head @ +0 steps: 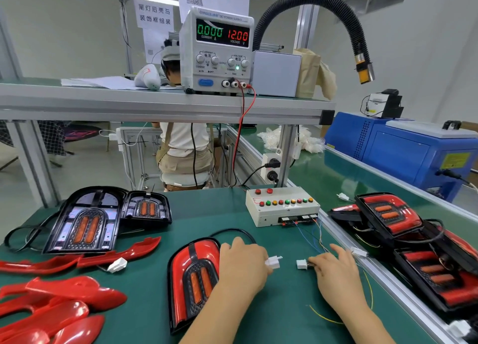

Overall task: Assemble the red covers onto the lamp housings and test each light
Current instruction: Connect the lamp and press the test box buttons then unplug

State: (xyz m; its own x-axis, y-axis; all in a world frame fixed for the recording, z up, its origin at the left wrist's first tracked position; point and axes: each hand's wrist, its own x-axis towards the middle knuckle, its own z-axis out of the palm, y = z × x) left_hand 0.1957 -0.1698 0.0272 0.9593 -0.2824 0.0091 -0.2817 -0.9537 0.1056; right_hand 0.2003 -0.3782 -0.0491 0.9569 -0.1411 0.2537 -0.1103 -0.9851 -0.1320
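Left hand: the left hand [241, 264] rests on the right edge of the assembled red-and-black lamp with two orange strips [194, 279] and pinches a small white plastic connector [273, 262] between its fingers.
Right hand: the right hand [336, 268] grips a second white connector on thin wires [301, 264]; the two connectors face each other, near but apart.
Bench: the green bench [227, 219] carries all of these.
Far right of the hands: a white test box with coloured buttons [282, 205], its thin wires running toward the right hand.
Left side: two open black lamp housings without covers [85, 222], and near them loose glossy red plastic covers [51, 302].
Right side: a stack of finished red lamps [413, 242], across the metal rail.
Shelf above: a grey DC power supply [217, 51] showing 12.00 volts.
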